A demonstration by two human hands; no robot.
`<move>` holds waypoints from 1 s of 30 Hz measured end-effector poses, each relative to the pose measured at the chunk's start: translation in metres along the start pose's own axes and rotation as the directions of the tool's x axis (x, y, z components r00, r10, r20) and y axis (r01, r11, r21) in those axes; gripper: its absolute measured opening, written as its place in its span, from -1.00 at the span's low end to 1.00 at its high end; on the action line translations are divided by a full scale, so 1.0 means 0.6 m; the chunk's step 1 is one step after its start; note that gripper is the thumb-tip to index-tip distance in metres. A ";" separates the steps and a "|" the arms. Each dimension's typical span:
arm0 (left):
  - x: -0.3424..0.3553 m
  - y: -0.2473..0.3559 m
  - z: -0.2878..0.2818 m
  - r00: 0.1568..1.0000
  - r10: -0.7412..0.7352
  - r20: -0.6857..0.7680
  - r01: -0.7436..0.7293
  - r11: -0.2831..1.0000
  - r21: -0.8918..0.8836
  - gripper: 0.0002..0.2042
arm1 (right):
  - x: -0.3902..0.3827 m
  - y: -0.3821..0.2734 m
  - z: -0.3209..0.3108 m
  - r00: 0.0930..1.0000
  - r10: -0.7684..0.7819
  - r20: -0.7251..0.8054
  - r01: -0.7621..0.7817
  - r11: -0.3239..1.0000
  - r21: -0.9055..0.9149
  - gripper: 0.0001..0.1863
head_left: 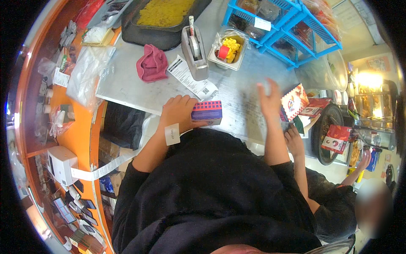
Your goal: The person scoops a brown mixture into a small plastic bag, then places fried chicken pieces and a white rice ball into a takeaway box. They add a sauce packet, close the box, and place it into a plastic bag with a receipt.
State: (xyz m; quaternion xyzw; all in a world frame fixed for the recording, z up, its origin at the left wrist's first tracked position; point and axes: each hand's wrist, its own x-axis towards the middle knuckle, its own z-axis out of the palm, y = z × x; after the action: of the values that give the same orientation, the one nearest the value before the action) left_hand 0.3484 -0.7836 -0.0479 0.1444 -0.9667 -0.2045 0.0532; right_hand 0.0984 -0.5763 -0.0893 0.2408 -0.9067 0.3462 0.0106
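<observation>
My left hand [176, 109] grips a small purple carton [206, 113] with a red top at the table's front edge. A pale paper label [172, 134] hangs at that wrist. My right hand [269, 95] is raised over the steel table [243, 93] with its fingers apart and nothing visible in it. Just right of it is a red-and-white checkered carton [294, 101]. Beyond my left hand lie a printed slip [187, 76], a grey tape dispenser [195, 57] and a pink cloth [150, 63].
Blue crates [287, 31], a dark tray [131, 31] and a steel container [226, 55] stand behind. An orange counter [80, 127] runs along the left. A co-worker [325, 203] is at my right, one hand [294, 137] near the cartons, beside a round black tray [321, 152].
</observation>
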 end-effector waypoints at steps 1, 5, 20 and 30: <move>-0.002 -0.002 -0.004 0.999 -0.031 0.020 0.032 0.999 -0.037 -0.37 | 0.014 0.031 -0.019 0.990 0.116 -0.075 -0.130 0.968 -0.213 -0.27; -0.012 -0.004 -0.011 0.997 -0.064 -0.047 0.058 0.990 -0.131 -0.34 | 0.045 0.130 -0.034 0.811 0.430 -0.397 -0.585 0.586 -0.560 -0.08; -0.009 0.025 -0.009 0.964 -0.266 -0.016 0.237 0.885 -0.402 -0.31 | 0.017 0.043 -0.003 0.869 0.479 0.125 -0.368 0.794 -0.485 0.27; -0.095 -0.090 -0.021 0.616 -0.781 -0.104 0.465 0.467 -0.752 -0.41 | 0.020 0.041 -0.023 0.843 0.213 0.494 -0.415 0.841 0.346 0.17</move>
State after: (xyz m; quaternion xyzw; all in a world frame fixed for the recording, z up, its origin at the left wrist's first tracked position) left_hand 0.4186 -0.8184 -0.0609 0.5106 -0.6606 -0.4981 0.2340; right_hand 0.0751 -0.5570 -0.0918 0.1519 -0.8107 0.4757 -0.3056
